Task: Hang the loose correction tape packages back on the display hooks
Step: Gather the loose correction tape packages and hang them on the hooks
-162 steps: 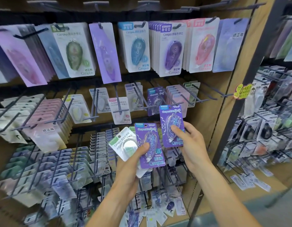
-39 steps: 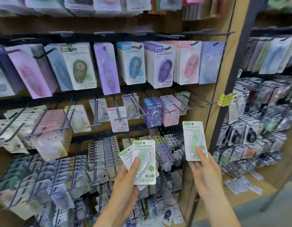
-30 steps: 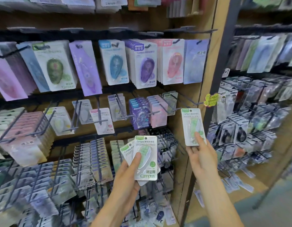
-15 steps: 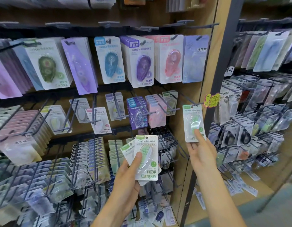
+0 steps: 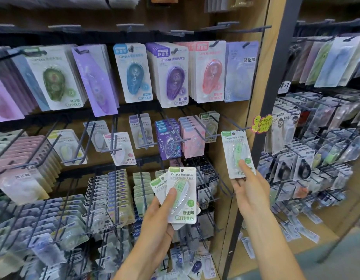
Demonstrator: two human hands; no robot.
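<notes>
My right hand (image 5: 248, 190) pinches one green correction tape package (image 5: 236, 152) by its lower edge and holds it upright. The card's top hole is level with the tip of the long display hook (image 5: 231, 123) at the right end of the middle row. Whether the hook tip is through the hole, I cannot tell. My left hand (image 5: 162, 215) grips a small fanned stack of green correction tape packages (image 5: 182, 195) lower down, thumb across the front card. A few green packages (image 5: 210, 123) hang at the back of that same hook.
The pegboard wall (image 5: 221, 162) is full of hooks with hanging packages: purple (image 5: 169, 140) and pink (image 5: 192, 138) rows left of the green hook. A black upright post (image 5: 274, 81) and a yellow tag (image 5: 261, 123) stand just right. Loose packages (image 5: 308, 235) lie on the lower right shelf.
Over five seconds the purple packages left my hands and green ones took their place. In the last second my right hand lifted the single green package up to the hook tip.
</notes>
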